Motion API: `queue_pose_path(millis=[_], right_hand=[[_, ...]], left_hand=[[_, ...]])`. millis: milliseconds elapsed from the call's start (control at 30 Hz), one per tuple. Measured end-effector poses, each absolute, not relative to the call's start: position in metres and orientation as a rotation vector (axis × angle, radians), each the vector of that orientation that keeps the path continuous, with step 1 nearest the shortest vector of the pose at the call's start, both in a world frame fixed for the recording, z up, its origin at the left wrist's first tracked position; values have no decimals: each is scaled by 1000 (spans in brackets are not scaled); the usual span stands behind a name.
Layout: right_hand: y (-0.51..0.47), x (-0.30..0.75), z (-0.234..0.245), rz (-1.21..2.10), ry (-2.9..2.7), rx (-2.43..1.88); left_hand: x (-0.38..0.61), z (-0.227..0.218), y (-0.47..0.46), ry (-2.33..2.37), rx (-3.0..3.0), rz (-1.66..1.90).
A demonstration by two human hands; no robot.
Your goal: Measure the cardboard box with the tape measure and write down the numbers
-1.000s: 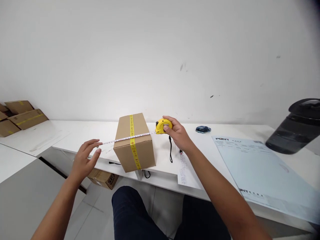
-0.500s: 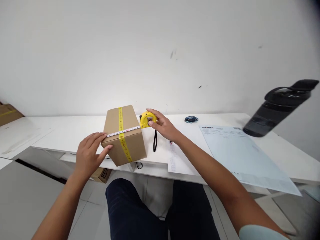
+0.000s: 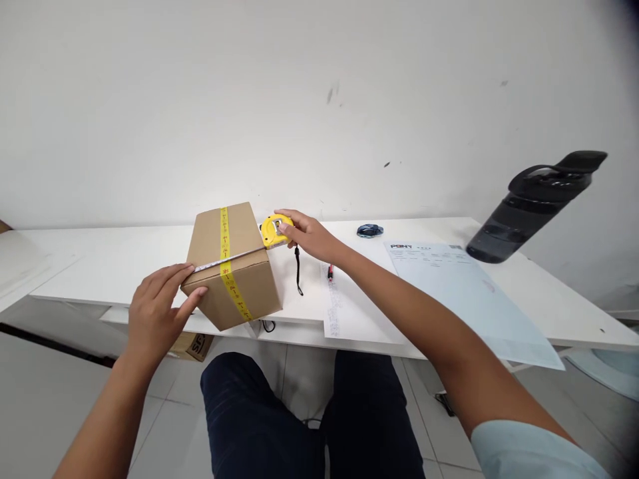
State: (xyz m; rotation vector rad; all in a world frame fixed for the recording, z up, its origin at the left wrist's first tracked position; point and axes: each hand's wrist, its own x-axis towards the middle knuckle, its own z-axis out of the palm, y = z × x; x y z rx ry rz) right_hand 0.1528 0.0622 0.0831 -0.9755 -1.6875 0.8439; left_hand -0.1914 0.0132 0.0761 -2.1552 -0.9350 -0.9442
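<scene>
A brown cardboard box (image 3: 244, 293) with a yellow tape stripe sits at the front edge of the white table (image 3: 124, 263). A white measuring tape blade (image 3: 234, 258) lies across the box's top. My right hand (image 3: 307, 236) grips the yellow tape measure case (image 3: 273, 231) at the box's right side, its black wrist strap hanging down. My left hand (image 3: 160, 309) pinches the blade's end against the box's left top edge.
A narrow printed slip (image 3: 339, 309) with a red pen beside it and a large pale blue sheet (image 3: 464, 293) lie on the table to the right. A small dark object (image 3: 370, 231) sits near the wall. A dark bottle (image 3: 529, 206) stands at far right.
My left hand has drawn the blade's end in from the air at the left onto the box's left edge. The blade has shortened, and the case came up to the box's right edge.
</scene>
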Motion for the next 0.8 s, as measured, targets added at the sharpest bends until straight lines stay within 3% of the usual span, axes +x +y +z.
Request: queue_pose_path(millis=[433, 533, 633, 800], right_hand=[[67, 152, 76, 799, -1674, -1081], [81, 171, 57, 494, -1813, -1355], [94, 199, 30, -130, -2155, -1842], [103, 234, -5, -374, -2526, -1901]], left_hand=[[-189, 73, 11, -954, -2156, -959], [-188, 74, 11, -949, -2154, -952], [-189, 73, 10, -939, -2157, -954], [-189, 71, 7, -968, -2163, -970]])
